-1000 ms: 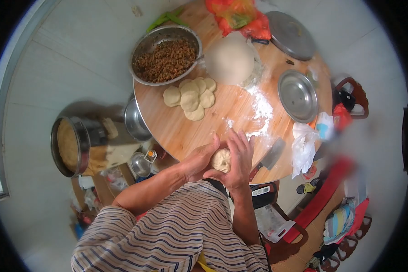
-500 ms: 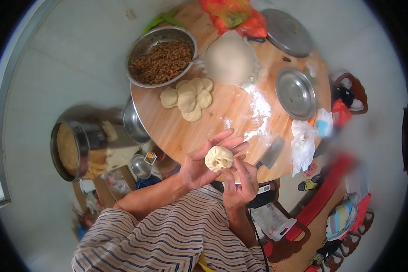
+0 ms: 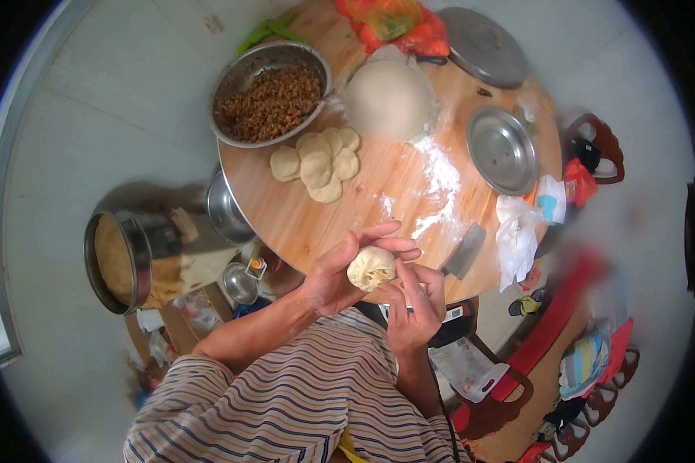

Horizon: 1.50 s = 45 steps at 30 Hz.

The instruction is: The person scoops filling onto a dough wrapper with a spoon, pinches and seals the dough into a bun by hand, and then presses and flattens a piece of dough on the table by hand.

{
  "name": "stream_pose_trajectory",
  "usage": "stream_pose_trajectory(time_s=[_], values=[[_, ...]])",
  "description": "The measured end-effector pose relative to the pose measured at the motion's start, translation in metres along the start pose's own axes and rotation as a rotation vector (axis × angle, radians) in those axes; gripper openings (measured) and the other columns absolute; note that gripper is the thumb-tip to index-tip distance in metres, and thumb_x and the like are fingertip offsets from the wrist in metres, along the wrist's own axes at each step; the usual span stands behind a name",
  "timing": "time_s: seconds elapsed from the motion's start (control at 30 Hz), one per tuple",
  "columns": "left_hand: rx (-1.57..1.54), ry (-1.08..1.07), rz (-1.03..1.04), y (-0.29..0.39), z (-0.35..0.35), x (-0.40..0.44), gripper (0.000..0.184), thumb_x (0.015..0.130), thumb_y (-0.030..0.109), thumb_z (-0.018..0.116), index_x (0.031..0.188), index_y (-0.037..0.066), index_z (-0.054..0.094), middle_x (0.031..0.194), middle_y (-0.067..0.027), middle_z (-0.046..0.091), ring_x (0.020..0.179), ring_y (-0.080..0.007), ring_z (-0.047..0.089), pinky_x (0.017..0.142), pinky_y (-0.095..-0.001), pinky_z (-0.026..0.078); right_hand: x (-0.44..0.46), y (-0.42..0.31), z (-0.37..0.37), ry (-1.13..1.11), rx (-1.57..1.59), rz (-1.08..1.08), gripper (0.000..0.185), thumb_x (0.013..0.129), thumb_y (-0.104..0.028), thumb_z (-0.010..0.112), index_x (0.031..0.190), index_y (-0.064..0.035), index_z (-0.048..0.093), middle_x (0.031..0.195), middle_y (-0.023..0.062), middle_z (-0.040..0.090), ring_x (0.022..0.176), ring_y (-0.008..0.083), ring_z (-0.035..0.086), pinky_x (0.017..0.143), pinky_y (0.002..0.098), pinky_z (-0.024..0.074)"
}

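Observation:
A round pleated dough bun (image 3: 371, 269) rests in my left hand (image 3: 336, 274), whose fingers curve behind and beside it. My right hand (image 3: 415, 309) pinches the bun's lower right edge with thumb and fingertips. Small folds and an uneven spot show on the bun's face. Beyond my hands, several flat dough rounds (image 3: 316, 168) lie overlapping on the wooden table (image 3: 286, 224). Behind them stands a metal bowl (image 3: 219, 123) of brown minced filling (image 3: 274, 102). A large pale dough mass (image 3: 388, 100) sits to its right, beside scattered white flour (image 3: 440, 181).
A cleaver (image 3: 465, 251) lies near the table's right front edge. Farther right are a metal basin (image 3: 502, 150), a round lid (image 3: 484, 48) and a white plastic bag (image 3: 517, 235). A steamer pot (image 3: 140, 262) stands left of the table, and a wooden chair (image 3: 502, 409) at lower right.
My hands have opened from around the bun, and its pleated face has turned. My right hand has shifted down and right to the bun's edge. The view has moved slightly.

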<state>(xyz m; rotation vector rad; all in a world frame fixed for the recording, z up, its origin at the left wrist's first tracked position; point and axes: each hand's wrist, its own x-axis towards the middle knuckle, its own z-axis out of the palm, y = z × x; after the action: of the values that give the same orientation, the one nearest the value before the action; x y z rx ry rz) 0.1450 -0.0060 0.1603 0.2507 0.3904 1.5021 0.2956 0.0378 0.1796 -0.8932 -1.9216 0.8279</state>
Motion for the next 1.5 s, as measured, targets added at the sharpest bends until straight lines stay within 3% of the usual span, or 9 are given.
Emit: stream_pose_trajectory(time_s=[0.23,0.5,0.73,0.9,1.0,1.5], values=[[0.043,-0.020,-0.076,0.008,-0.002,0.001,0.073,0.106,0.059,0.044,0.158,0.009,0.035,0.153,-0.0183,0.050,0.146,-0.0345,0.045,0.120,-0.0522,0.042,0.009,0.007,-0.010,-0.112,0.033,-0.011,0.039,0.080,-0.005,0.085,0.118,-0.0122,0.079,0.097,0.0061,0.064,0.088,0.0236,0.066,0.073,0.0364,0.0545],[0.081,-0.019,-0.083,0.012,-0.001,0.001,0.073,0.104,0.057,0.053,0.156,0.008,0.041,0.149,-0.0179,0.054,0.143,-0.0330,0.049,0.118,-0.0513,0.042,0.014,-0.002,-0.011,-0.091,0.001,0.021,0.032,0.081,-0.002,0.083,0.111,-0.0126,0.081,0.095,0.0055,0.064,0.087,0.0238,0.066,0.074,0.0368,0.0543],[-0.008,0.025,-0.099,0.012,0.001,0.003,0.068,0.105,0.054,0.052,0.154,0.007,0.043,0.143,-0.0155,0.058,0.137,-0.0301,0.055,0.114,-0.0482,0.048,0.017,-0.015,-0.010,-0.045,-0.035,0.086,0.032,0.080,-0.003,0.085,0.111,-0.0039,0.078,0.100,0.0092,0.068,0.092,0.0262,0.070,0.077,0.0370,0.0560],[0.026,0.058,-0.036,0.004,-0.004,0.007,0.065,0.106,0.054,0.048,0.149,0.005,0.046,0.131,-0.0119,0.062,0.125,-0.0260,0.061,0.107,-0.0435,0.053,0.015,-0.015,-0.007,-0.048,-0.093,0.082,0.036,0.080,-0.004,0.087,0.115,-0.0047,0.077,0.100,0.0096,0.068,0.092,0.0265,0.070,0.077,0.0366,0.0563],[0.036,0.082,-0.041,0.003,-0.001,0.009,0.064,0.107,0.052,0.047,0.150,0.005,0.046,0.131,-0.0120,0.062,0.123,-0.0259,0.063,0.103,-0.0429,0.054,0.016,-0.015,-0.006,-0.032,-0.101,0.066,0.036,0.080,-0.005,0.087,0.114,-0.0059,0.078,0.100,0.0089,0.068,0.092,0.0255,0.070,0.076,0.0368,0.0556],[0.105,0.138,-0.134,0.003,0.010,0.019,0.065,0.105,0.052,0.050,0.149,0.005,0.046,0.135,-0.0145,0.061,0.126,-0.0273,0.062,0.107,-0.0460,0.054,0.035,-0.007,-0.023,-0.097,-0.229,-0.087,0.032,0.081,-0.009,0.085,0.112,-0.0101,0.077,0.099,0.0043,0.066,0.082,0.0222,0.064,0.072,0.0376,0.0511]])
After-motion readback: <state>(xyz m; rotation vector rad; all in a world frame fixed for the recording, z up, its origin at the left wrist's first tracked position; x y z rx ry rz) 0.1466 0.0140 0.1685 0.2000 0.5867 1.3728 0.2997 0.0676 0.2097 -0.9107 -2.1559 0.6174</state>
